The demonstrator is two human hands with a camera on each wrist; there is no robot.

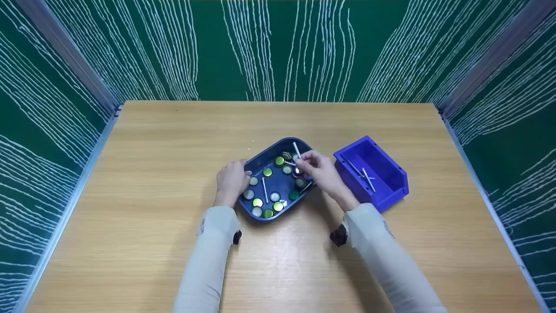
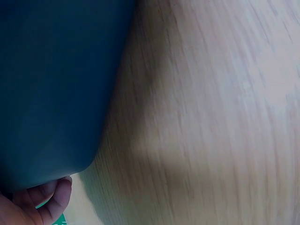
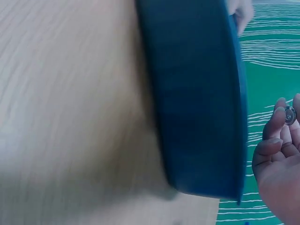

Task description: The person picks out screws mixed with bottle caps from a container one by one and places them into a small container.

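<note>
A dark blue tray (image 1: 283,181) sits mid-table with bottle caps (image 1: 267,172), some green-gold and some pale, and a few silver rods (image 1: 265,190) lying among them. My left hand (image 1: 231,181) grips the tray's left rim; in the left wrist view its curled fingers (image 2: 58,199) meet the tray's edge. Over the tray's right side, my right hand (image 1: 321,171) pinches one silver rod (image 1: 296,149) between thumb and fingertips, tilted upward. The right wrist view shows the round end of that rod (image 3: 290,116) above the tray's side wall (image 3: 201,103).
To the right of the tray stands a blue-purple bin (image 1: 357,188) with several silver rods (image 1: 368,180) inside, close beside my right wrist. Green panels (image 1: 278,52) with white wavy lines border the wooden table (image 1: 143,143) at the back and sides.
</note>
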